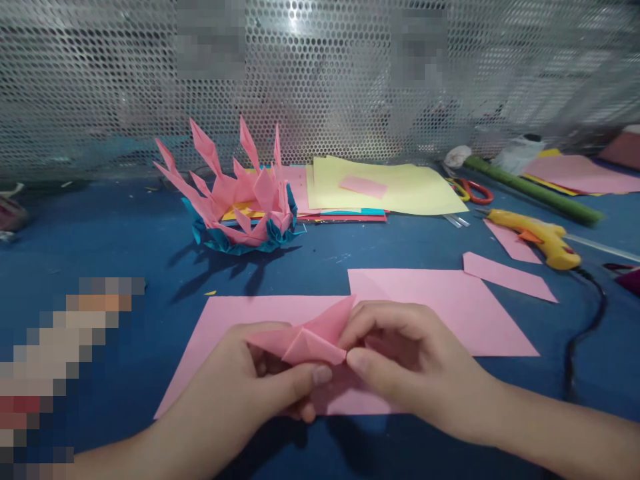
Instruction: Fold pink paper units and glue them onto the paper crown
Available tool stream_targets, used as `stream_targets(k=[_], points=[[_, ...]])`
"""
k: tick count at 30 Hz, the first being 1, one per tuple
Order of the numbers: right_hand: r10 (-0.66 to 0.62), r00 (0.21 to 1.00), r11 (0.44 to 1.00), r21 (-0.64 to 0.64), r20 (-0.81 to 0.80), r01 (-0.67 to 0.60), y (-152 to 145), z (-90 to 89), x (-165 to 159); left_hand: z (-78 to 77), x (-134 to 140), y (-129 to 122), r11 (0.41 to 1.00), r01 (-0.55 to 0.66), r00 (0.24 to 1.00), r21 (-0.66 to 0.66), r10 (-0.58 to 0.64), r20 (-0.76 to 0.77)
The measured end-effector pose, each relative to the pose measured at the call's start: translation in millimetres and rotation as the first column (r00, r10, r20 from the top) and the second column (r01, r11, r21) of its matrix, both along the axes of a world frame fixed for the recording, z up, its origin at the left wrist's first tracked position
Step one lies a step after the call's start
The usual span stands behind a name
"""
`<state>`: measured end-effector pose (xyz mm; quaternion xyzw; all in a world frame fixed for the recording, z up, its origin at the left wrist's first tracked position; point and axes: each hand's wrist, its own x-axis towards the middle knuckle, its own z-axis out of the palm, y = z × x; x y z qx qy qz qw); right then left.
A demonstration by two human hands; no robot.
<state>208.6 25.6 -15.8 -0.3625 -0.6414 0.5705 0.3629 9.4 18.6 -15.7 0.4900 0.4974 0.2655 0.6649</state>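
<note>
A piece of folded pink paper (305, 340), with two pointed wings and a small raised peak in the middle, is held up between both hands. My left hand (265, 380) is closed around its lower left part, the thumb pressed along the front edge. At its right corner, my right hand (405, 360) pinches the paper between thumb and fingers. Beneath the hands lie two flat pink sheets, one on the left (200, 373) and one on the right (450, 307). The paper's underside is hidden by my fingers.
Behind stands a pink and blue folded-paper crown (230, 207) beside yellow sheets (415, 190). To the right are a yellow glue gun (540, 233) with a black cord, pink strips (510, 277), scissors (477, 191) and a green stem (535, 187). A perforated metal panel (310, 87) closes the back.
</note>
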Motion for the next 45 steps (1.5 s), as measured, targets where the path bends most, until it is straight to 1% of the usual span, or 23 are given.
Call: stream_targets(k=[2, 3, 5, 7, 9, 11, 13, 15, 17, 18, 19, 21, 24, 26, 27, 31, 36, 38, 41, 45], points=[[-0.046, 0.995, 0.993, 0.115, 0.089, 0.036, -1, 0.2, 0, 0.1, 0, 0, 0.999, 0.032, 0.999, 0.023, -0.032, -0.014], [-0.070, 0.990, 0.987, 0.153, 0.125, 0.051, -2, 0.3, 0, 0.1, 0, 0, 0.998, 0.045, 0.999, 0.039, -0.044, -0.027], [-0.097, 0.981, 0.984, 0.166, 0.169, 0.068, -4, 0.4, 0, 0.1, 0, 0, 0.996, 0.062, 0.996, 0.063, -0.058, -0.068], [-0.075, 0.983, 0.993, 0.098, 0.165, 0.060, -6, 0.6, -1, 0.4, 0, 0, 0.996, 0.057, 0.994, 0.071, -0.051, -0.092], [-0.035, 0.994, 0.999, -0.013, 0.099, 0.036, -5, 0.8, -1, 1.1, 0, 0, 0.996, 0.061, 0.994, 0.067, -0.054, -0.097], [-0.007, 1.000, 0.994, -0.113, 0.016, 0.008, -4, 1.0, -1, 1.7, 0, 1, 0.995, 0.077, 0.994, 0.060, -0.071, -0.089], [0.003, 0.999, 0.987, -0.161, -0.036, -0.009, -2, 1.3, -2, 2.3, 0, 1, 0.995, 0.089, 0.993, 0.050, -0.085, -0.086], [0.003, 0.999, 0.986, -0.164, -0.038, -0.009, -1, 1.6, -2, 3.0, 0, 1, 0.995, 0.093, 0.993, 0.042, -0.090, -0.078], [0.006, 1.000, 0.992, -0.128, 0.009, -0.005, 0, 1.4, -1, 4.0, 0, 2, 0.995, 0.091, 0.992, 0.037, -0.087, -0.088], [0.014, 0.998, 0.996, -0.090, 0.057, -0.009, 0, 1.0, 0, 4.7, 0, 2, 0.995, 0.092, 0.991, 0.031, -0.089, -0.104], [0.029, 0.993, 0.999, -0.047, 0.113, -0.024, 0, 0.5, 1, 5.5, 0, 2, 0.995, 0.094, 0.988, 0.023, -0.091, -0.123], [0.083, 0.971, 0.995, 0.027, 0.226, -0.092, 0, -1.0, 4, 7.0, 1, 2, 0.994, 0.113, 0.982, 0.001, -0.111, -0.155], [0.141, 0.933, 0.965, 0.164, 0.330, -0.204, -1, -3.1, 7, 8.6, 3, 1, 0.987, 0.158, 0.972, -0.008, -0.157, -0.173], [0.148, 0.921, 0.938, 0.245, 0.360, -0.247, -2, -3.3, 7, 8.9, 4, 1, 0.988, 0.157, 0.973, -0.002, -0.155, -0.171], [0.147, 0.920, 0.931, 0.262, 0.364, -0.253, -3, -3.0, 6, 9.0, 5, 0, 0.989, 0.146, 0.976, 0.001, -0.144, -0.161], [0.148, 0.921, 0.944, 0.226, 0.360, -0.240, -3, -2.4, 2, 9.6, 7, 0, 0.988, 0.155, 0.980, -0.015, -0.155, -0.127], [0.137, 0.907, 0.901, 0.331, 0.398, -0.281, -3, -8.4, 4, 8.2, 5, -2, 0.979, 0.205, 0.963, -0.012, -0.204, -0.178], [0.105, 0.897, 0.906, 0.330, 0.430, -0.265, -3, -9.5, 5, 6.9, 5, -3, 0.977, 0.213, 0.956, -0.020, -0.213, -0.200], [0.094, 0.893, 0.929, 0.283, 0.440, -0.237, -3, -6.8, 4, 5.9, 6, -4, 0.976, 0.211, 0.957, -0.047, -0.216, -0.193], [0.155, 0.928, 0.965, 0.150, 0.338, -0.215, -4, -1.9, 0, 6.8, 7, -4, 0.979, 0.200, 0.969, -0.039, -0.204, -0.139]])
